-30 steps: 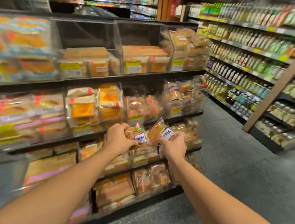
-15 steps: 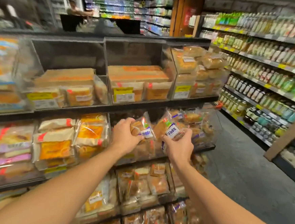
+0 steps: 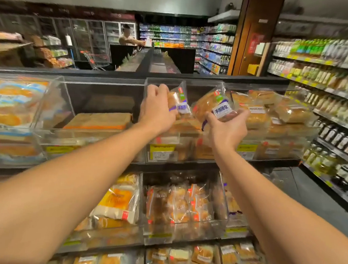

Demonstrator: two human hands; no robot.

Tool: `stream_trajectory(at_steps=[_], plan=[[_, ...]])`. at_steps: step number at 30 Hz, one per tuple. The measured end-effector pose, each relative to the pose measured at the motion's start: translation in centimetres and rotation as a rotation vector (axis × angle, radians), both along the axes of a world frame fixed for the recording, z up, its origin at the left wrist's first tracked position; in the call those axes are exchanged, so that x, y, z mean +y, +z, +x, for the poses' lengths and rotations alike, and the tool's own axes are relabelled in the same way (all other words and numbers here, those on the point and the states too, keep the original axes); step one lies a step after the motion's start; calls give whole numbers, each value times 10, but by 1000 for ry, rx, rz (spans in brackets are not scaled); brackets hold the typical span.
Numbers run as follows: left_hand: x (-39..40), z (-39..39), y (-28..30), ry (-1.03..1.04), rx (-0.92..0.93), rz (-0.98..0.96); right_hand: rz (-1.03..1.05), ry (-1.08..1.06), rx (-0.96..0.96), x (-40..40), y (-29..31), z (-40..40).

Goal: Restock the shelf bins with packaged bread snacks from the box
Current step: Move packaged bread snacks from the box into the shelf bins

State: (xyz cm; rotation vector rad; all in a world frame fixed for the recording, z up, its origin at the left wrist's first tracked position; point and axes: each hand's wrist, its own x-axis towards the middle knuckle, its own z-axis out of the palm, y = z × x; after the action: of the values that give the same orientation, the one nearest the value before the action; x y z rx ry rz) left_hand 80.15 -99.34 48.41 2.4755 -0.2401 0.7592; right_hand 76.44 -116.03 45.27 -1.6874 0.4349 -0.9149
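Supermarket aisle, with tiered shelves of clear bins running across the front. Nearest, the bottom bins [image 3: 179, 259] hold wrapped buns, and above them a middle bin [image 3: 183, 211] is packed with brown snack packs beside a yellow pack [image 3: 117, 202]. Both bare forearms reach up over these rows to the top shelf. The left hand [image 3: 157, 109] grips a bread pack [image 3: 178, 101] with its fingers [image 3: 154, 89] curled over the top edge, the pack standing nearly upright at the clear front wall of the top bin [image 3: 163, 151]. The right hand [image 3: 226, 129] cups a second pack [image 3: 214, 108] from below, thumb on its near side and fingers [image 3: 242, 114] wrapped round the far end; the pack is tilted, label toward the camera, over the divide between that bin and the full right bin [image 3: 273, 127]. Flat loaves [image 3: 99, 120] lie in the bin to the left. Compared with half a second ago, both hands have risen from the middle shelf to the top one and moved further apart. Beyond, bottle shelves [image 3: 329, 81] line the right side, and a person [image 3: 127, 38] stands at the far coolers.
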Motion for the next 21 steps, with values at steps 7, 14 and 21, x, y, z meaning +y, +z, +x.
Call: stream_trajectory(at_steps=[7,14,21], plan=[[-15,65,-16,74,235,164,-85,-104,119,2,4,48],[-11,93,-27,86,272,264,-137,-63,283,2,7,80],[-7,87,-35,-66,74,389,-229,34,444,2,11,100]])
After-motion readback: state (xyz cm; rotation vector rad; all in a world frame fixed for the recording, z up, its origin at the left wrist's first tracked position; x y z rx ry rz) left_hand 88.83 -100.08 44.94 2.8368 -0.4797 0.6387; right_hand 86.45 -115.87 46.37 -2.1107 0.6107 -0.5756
